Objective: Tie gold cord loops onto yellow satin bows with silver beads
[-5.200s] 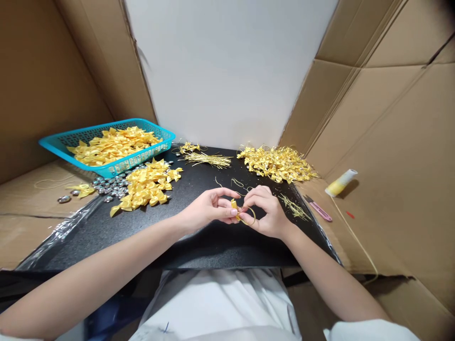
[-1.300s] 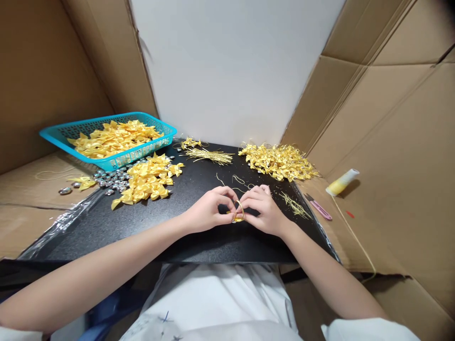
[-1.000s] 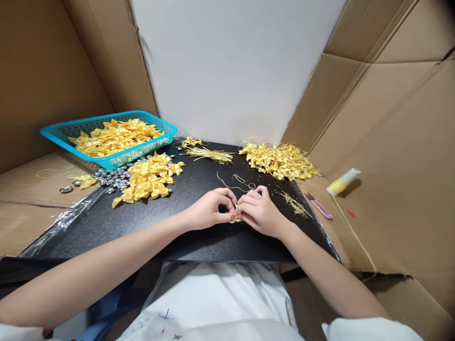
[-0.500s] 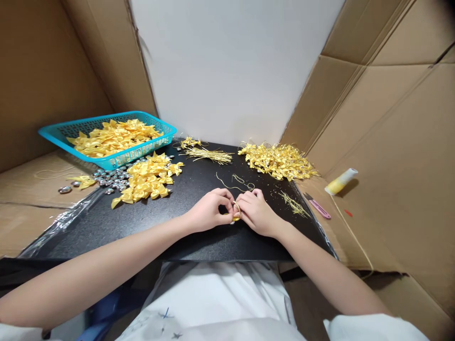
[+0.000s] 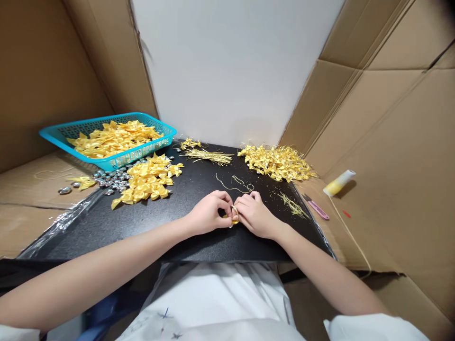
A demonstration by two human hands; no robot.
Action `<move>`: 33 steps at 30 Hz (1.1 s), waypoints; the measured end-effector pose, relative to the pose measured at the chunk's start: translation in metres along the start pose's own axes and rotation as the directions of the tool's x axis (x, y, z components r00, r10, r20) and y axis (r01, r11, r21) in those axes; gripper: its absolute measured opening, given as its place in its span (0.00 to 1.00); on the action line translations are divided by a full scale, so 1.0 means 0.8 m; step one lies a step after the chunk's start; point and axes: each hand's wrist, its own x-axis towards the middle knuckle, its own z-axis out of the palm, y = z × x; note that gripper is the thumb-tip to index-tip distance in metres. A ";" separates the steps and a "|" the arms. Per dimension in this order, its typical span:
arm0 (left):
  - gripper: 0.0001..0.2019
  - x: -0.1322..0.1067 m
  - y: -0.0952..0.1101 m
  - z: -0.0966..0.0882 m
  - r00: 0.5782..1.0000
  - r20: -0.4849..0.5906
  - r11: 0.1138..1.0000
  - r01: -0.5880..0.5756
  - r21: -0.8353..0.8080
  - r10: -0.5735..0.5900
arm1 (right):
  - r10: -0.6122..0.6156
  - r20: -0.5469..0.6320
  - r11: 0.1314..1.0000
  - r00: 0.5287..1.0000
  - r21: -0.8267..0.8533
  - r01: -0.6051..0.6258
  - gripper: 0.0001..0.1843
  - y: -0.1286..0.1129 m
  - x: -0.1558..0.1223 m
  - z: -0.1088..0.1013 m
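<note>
Yellow bow (image 5: 235, 221) w/ its gold loop (image 5: 237, 211) sits b/w my fingertips, just above the near part of the black tabletop (image 5: 220, 248). My L hand (image 5: 213, 212) has it pinched b/w thumb & fingers, prob. to steady such a tiny thing. My R hand (image 5: 256, 218) is curled against the loop's other side; can't tell if it's gripping cord, b/c the fingers hide it. Both are low & close to me, prob. for control.

Just beyond: loose cord (image 5: 227, 187); cord offcuts (image 5: 293, 206) to the R, prob. there to be out of the way. Further back, a cord bundle (image 5: 209, 157), ends roughly aligned, prob. for easy picking. Far R, a heap of corded bows (image 5: 279, 163). On the L, plain bows (image 5: 149, 177) beside silver pieces (image 5: 110, 180), prob. w/in easy L reach; more bows in the blue basket (image 5: 113, 162) behind. Off R: pink cutter (image 5: 318, 210) & spool (image 5: 339, 183).
</note>
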 end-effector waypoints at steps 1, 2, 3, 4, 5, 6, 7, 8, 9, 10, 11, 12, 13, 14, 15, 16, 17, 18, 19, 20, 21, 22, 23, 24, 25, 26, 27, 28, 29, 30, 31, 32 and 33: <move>0.03 0.000 0.000 -0.002 1.000 0.001 1.000 -0.002 0.000 0.002 | 0.003 -0.001 1.000 1.000 0.010 -0.003 0.06 0.000 0.000 -0.001; 0.03 0.000 0.000 -0.005 1.000 0.002 1.000 -0.009 -0.004 0.009 | 0.009 -0.005 1.000 1.000 0.022 -0.008 0.06 0.000 0.000 -0.002; 0.03 0.000 0.000 -0.009 1.000 0.003 1.000 -0.024 -0.014 0.024 | 0.017 -0.015 0.999 1.000 0.037 -0.016 0.06 0.000 -0.001 -0.003; 0.02 0.000 0.000 -0.014 0.999 -0.004 0.999 -0.040 -0.030 0.040 | 0.026 -0.027 0.998 0.999 0.052 -0.025 0.06 0.001 -0.001 -0.004; 0.02 0.001 -0.001 -0.018 0.998 -0.014 0.997 -0.055 -0.052 0.054 | 0.036 -0.040 0.997 0.999 0.067 -0.034 0.07 0.001 -0.001 -0.006; 0.02 0.002 -0.002 -0.023 0.998 -0.035 0.995 -0.052 -0.080 0.049 | 0.045 -0.056 0.996 0.997 0.081 -0.041 0.06 0.001 -0.001 -0.007; 0.02 0.003 -0.004 -0.027 0.998 -0.062 0.993 -0.020 -0.114 0.013 | 0.052 -0.071 0.995 0.996 0.092 -0.045 0.06 0.001 -0.001 -0.008; 0.02 0.005 -0.006 -0.029 0.996 -0.071 0.986 0.046 -0.161 -0.058 | 0.054 -0.086 0.994 0.995 0.102 -0.046 0.06 0.001 -0.002 -0.010; 0.04 0.006 -0.008 -0.031 0.988 -0.041 0.966 0.133 -0.224 -0.146 | 0.054 -0.101 0.993 0.993 0.109 -0.043 0.06 0.001 -0.002 -0.010; 0.07 0.008 -0.010 -0.031 0.974 0.029 0.930 0.223 -0.292 -0.224 | 0.049 -0.117 0.993 0.992 0.114 -0.035 0.06 0.001 -0.002 -0.011; 0.09 0.010 -0.011 -0.030 0.954 0.128 0.884 0.300 -0.357 -0.272 | 0.041 -0.132 0.993 0.990 0.117 -0.026 0.06 0.001 -0.002 -0.011; 0.11 0.011 -0.012 -0.029 0.931 0.233 0.839 0.356 -0.411 -0.281 | 0.032 -0.147 0.993 0.989 0.117 -0.015 0.06 0.001 -0.003 -0.011; 0.12 0.013 -0.013 -0.027 0.908 0.330 0.801 0.393 -0.451 -0.260 | 0.023 -0.160 0.993 0.987 0.116 -0.004 0.07 0.001 -0.003 -0.011; 0.12 0.014 -0.013 -0.026 0.888 0.400 0.773 0.414 -0.481 -0.226 | 0.013 -0.173 0.994 0.985 0.113 0.006 0.07 0.002 -0.003 -0.011; 0.12 0.015 -0.012 -0.024 0.873 0.447 0.755 0.426 -0.499 -0.198 | 0.006 -0.182 0.994 0.983 0.109 0.014 0.07 0.002 -0.004 -0.010; 0.11 0.015 -0.012 -0.023 0.861 0.475 0.743 0.437 -0.507 -0.182 | 0.000 -0.191 0.994 0.982 0.105 0.021 0.07 0.002 -0.004 -0.010; 0.11 0.015 -0.011 -0.023 0.852 0.492 0.733 0.450 -0.509 -0.181 | -0.005 -0.199 0.995 0.980 0.101 0.026 0.07 0.003 -0.004 -0.010; 0.11 0.015 -0.010 -0.023 0.845 0.499 0.724 0.464 -0.510 -0.190 | -0.010 -0.207 0.995 0.978 0.096 0.030 0.07 0.003 -0.004 -0.010; 0.11 0.015 -0.009 -0.023 0.840 0.502 0.713 0.479 -0.512 -0.203 | -0.014 -0.216 0.995 0.976 0.090 0.034 0.08 0.003 -0.004 -0.010; 0.12 0.015 -0.008 -0.024 0.835 0.506 0.701 0.493 -0.516 -0.215 | -0.018 -0.222 0.996 0.975 0.082 0.037 0.08 0.003 -0.004 -0.011; 0.12 0.014 -0.008 -0.024 0.829 0.513 0.686 0.507 -0.522 -0.223 | -0.022 -0.224 0.997 0.974 0.073 0.039 0.08 0.002 -0.004 -0.011; 0.13 0.014 -0.008 -0.025 0.823 0.521 0.667 0.522 -0.532 -0.228 | -0.026 -0.222 0.997 0.975 0.061 0.040 0.09 0.002 -0.004 -0.012; 0.13 0.013 -0.007 -0.026 0.816 0.531 0.646 0.536 -0.544 -0.230 | -0.029 -0.215 0.998 0.976 0.049 0.040 0.09 0.001 -0.004 -0.012; 0.13 0.012 -0.008 -0.026 0.809 0.542 0.624 0.548 -0.557 -0.228 | -0.031 -0.206 0.999 0.978 0.038 0.039 0.09 0.001 -0.004 -0.012; 0.14 0.011 -0.008 -0.027 0.803 0.553 0.606 0.558 -0.567 -0.222 | -0.032 -0.198 0.999 0.980 0.031 0.039 0.09 0.000 -0.004 -0.012; 0.14 0.011 -0.009 -0.028 0.799 0.562 0.593 0.564 -0.575 -0.214 | -0.034 -0.196 0.999 0.980 0.033 0.041 0.09 0.000 -0.004 -0.012; 0.14 0.010 -0.010 -0.028 0.796 0.569 0.588 0.565 -0.579 -0.205 | -0.034 -0.200 0.998 0.979 0.045 0.044 0.08 0.000 -0.003 -0.011; 0.15 0.010 -0.010 -0.029 0.797 0.570 0.590 0.561 -0.580 -0.198 | -0.029 -0.211 0.997 0.977 0.069 0.044 0.08 0.000 -0.003 -0.011; 0.15 0.009 -0.011 -0.029 0.804 0.562 0.600 0.551 -0.581 -0.194 | -0.015 -0.226 0.994 0.974 0.100 0.038 0.07 0.000 -0.003 -0.011; 0.16 0.009 -0.011 -0.030 0.819 0.539 0.615 0.531 -0.584 -0.196 | 0.010 -0.246 0.990 0.969 0.136 0.024 0.06 0.000 -0.004 -0.011; 0.16 0.009 -0.011 -0.030 0.842 0.500 0.632 0.503 -0.589 -0.204 | 0.042 -0.267 0.985 0.963 0.172 0.005 0.04 0.001 -0.004 -0.011; 0.16 0.010 -0.011 -0.030 0.867 0.449 0.651 0.471 -0.595 -0.217 | 0.078 -0.288 0.978 0.955 0.206 -0.018 0.03 0.001 -0.004 -0.011; 0.16 0.010 -0.011 -0.030 0.892 0.388 0.670 0.436 -0.601 -0.233 | 0.112 -0.306 0.971 0.945 0.235 -0.039 0.03 0.002 -0.005 -0.012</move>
